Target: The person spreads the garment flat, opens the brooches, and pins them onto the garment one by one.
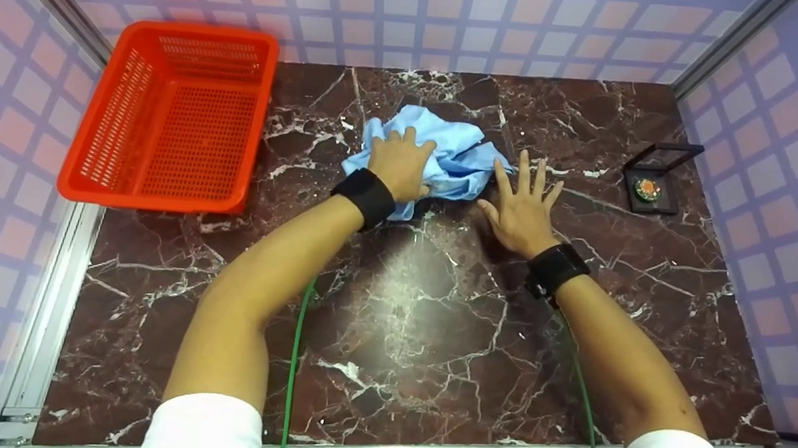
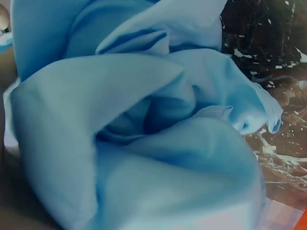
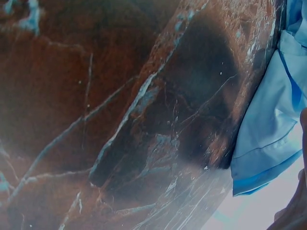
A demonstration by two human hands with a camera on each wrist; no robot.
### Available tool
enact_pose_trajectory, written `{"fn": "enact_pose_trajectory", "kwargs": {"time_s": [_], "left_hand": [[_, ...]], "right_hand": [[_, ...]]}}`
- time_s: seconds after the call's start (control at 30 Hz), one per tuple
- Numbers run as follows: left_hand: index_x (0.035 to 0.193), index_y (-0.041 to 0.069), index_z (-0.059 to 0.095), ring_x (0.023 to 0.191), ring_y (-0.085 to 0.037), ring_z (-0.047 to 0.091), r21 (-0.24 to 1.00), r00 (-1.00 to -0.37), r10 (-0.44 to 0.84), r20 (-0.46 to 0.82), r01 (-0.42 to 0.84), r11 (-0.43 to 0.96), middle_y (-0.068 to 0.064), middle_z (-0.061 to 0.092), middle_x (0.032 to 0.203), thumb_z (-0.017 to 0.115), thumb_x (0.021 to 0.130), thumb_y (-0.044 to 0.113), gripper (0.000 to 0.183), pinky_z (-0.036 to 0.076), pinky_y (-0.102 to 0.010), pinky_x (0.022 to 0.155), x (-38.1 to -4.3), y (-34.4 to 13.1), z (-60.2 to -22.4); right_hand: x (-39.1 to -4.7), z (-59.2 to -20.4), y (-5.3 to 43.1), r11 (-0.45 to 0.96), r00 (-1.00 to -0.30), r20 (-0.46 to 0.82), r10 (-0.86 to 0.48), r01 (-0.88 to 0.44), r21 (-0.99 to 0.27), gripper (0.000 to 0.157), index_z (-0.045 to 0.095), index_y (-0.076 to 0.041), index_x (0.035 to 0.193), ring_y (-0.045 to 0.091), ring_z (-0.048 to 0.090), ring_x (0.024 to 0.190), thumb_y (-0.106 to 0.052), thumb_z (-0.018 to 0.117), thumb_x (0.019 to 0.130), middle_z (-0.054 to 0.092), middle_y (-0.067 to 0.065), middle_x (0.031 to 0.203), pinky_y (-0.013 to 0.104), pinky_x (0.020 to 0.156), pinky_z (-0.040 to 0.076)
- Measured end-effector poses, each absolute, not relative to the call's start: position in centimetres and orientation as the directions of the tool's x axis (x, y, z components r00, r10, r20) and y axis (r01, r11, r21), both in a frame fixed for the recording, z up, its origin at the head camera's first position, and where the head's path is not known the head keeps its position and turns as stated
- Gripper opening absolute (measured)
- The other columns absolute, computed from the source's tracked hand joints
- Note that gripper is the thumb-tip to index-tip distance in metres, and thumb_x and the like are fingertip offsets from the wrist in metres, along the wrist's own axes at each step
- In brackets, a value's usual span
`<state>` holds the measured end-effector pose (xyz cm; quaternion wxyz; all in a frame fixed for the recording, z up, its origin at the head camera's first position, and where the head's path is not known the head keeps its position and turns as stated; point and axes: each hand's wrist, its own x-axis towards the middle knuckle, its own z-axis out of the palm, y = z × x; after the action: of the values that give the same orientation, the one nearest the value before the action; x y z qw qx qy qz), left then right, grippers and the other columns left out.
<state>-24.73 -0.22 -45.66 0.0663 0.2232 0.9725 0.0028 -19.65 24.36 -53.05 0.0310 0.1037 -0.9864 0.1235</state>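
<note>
A crumpled light blue cloth (image 1: 452, 143) lies in a loose heap on the dark marbled table, toward the back middle. My left hand (image 1: 398, 167) grips the left part of it from above, fingers bent down into the fabric. Thick folds of the cloth (image 2: 139, 115) fill most of the left wrist view. Just right of the heap is my right hand (image 1: 522, 216), palm down with straight, spread fingers and nothing in its grasp. In the right wrist view, a hemmed corner of the cloth (image 3: 268, 124) shows beside part of that hand.
A red plastic basket (image 1: 253, 127) with perforated sides stands at the back left. On the right is a small black open frame-like case (image 1: 657, 204) with a round orange-and-green piece (image 1: 647, 190) in it. Green cables (image 1: 298, 344) trail from both wrists toward the front edge.
</note>
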Motion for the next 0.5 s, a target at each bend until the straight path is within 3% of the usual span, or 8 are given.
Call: {"fn": "enact_pose_trajectory", "kwargs": {"time_s": [0.2,0.5], "left_hand": [[0.156,0.023,0.036,0.136,-0.045,0.038,0.064,-0.885,0.443,-0.143,0.439,0.896,-0.021,0.038,0.151,0.064,0.069,0.086,0.111,0.031,-0.069,0.105,-24.9,-1.7,-44.5],[0.157,0.023,0.035,0.145,-0.043,0.026,0.175,-0.876,0.481,-0.028,0.47,0.865,-0.019,0.031,0.158,0.055,0.081,0.082,0.099,0.011,-0.071,0.113,-25.2,-4.7,-44.0]], "right_hand": [[-19.7,-53.0,24.7,0.953,-0.976,0.088,-0.202,-0.216,-0.212,0.079,0.02,-0.019,0.162,0.055,-0.004,0.147,-0.05,0.055,0.099,-0.001,0.027,0.165,0.081,0.105,-0.001],[-19.6,-53.0,25.4,0.959,-0.975,0.078,-0.208,-0.219,-0.179,0.086,0.014,-0.019,0.163,0.054,-0.005,0.147,-0.047,0.061,0.096,-0.003,0.026,0.165,0.081,0.105,-0.002]]}}
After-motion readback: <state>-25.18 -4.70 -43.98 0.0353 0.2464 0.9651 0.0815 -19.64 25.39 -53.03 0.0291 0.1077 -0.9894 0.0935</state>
